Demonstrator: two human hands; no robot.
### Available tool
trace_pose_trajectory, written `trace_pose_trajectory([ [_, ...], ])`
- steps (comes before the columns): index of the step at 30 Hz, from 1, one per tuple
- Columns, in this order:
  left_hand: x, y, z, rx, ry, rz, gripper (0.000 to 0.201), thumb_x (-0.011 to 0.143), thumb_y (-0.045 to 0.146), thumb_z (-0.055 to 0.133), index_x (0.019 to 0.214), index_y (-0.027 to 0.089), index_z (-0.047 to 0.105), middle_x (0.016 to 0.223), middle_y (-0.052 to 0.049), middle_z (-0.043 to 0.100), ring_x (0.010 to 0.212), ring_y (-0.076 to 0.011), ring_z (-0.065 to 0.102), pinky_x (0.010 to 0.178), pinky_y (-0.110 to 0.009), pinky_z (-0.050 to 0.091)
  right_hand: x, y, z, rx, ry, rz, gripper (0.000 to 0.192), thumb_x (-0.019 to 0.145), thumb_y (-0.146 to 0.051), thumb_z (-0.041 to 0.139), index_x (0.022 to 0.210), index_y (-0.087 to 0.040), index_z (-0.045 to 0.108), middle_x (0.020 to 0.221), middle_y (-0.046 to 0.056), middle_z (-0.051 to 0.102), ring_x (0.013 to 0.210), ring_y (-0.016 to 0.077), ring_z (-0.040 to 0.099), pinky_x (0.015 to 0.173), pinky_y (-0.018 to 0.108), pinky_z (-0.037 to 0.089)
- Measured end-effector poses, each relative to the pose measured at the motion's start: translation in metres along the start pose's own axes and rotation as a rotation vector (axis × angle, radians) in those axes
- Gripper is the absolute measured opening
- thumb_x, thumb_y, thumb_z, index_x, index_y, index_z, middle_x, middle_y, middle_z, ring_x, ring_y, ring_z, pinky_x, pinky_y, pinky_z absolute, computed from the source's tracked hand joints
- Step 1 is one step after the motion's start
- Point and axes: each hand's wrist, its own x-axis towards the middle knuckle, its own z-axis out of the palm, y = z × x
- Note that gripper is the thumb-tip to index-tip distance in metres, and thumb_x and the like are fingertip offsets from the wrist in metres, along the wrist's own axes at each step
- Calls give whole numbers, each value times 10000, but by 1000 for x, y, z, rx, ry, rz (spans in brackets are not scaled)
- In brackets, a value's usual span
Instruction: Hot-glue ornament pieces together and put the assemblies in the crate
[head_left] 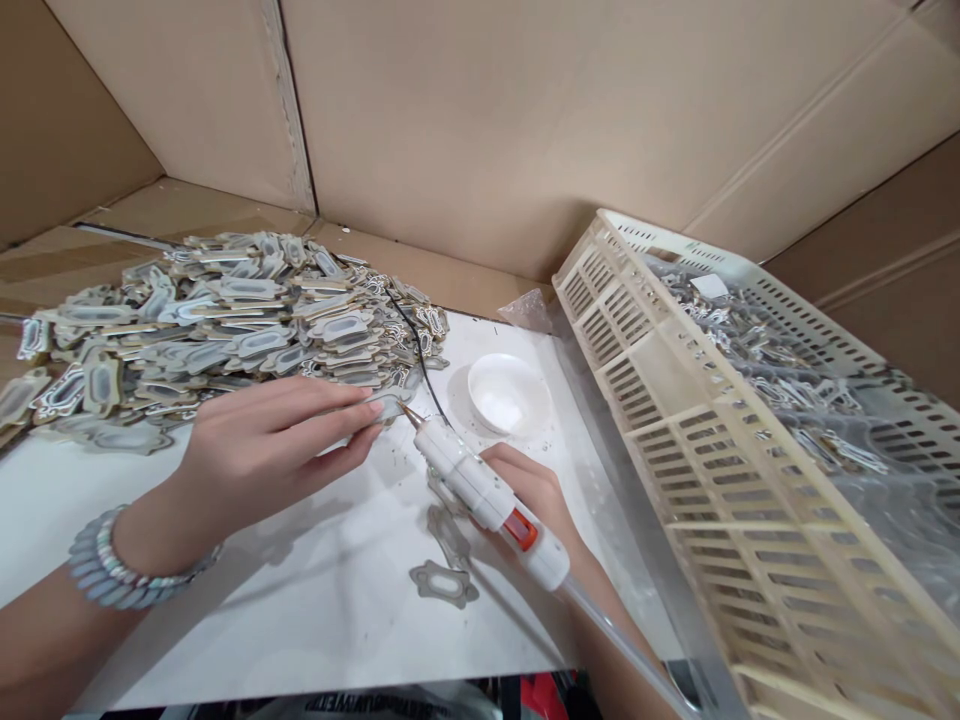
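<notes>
The right hand grips the glue gun; left fingers pinch a thin, light, probably bendable piece by its edge.

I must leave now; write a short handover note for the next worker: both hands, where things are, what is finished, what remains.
Left hand: pinches one small flat clear piece on the white board.
Right hand: grips the white glue gun with orange trigger, its tip at that piece.
Done: cannot tell; two grey frame-shaped pieces lie near the gun, and the cream slotted plastic crate holds pieces.
Left: a large pile of backed pieces. A small white bowl stands behind the gun.
</notes>
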Motion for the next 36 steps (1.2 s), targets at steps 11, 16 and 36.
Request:
trace_pose_trajectory([
  [11,3,-2,-4,24,3,37,77,852,173,747,899,188,688,828,2,774,673,-138,724,662,-265,653,0,-1,0,-3,-2,22,129,748,-97,542,727,-208,605,789,32,615,648,155,601,584,264,488],
  [16,4,-1,-6,37,-6,20,73,859,171,738,900,199,685,815,18,772,670,-132,723,656,-250,647,0,0,-1,-5,1,4,128,754,-86,547,722,-199,598,791,29,608,657,149,606,585,251,477],
  [36,0,37,-2,-258,-111,-19,100,910,206,675,1008,220,680,921,2,773,772,-129,740,793,-242,647,0,-7,1,-78,14,155,224,838,-431,718,831,-233,613,853,45,606,809,215,617,746,375,578],
])
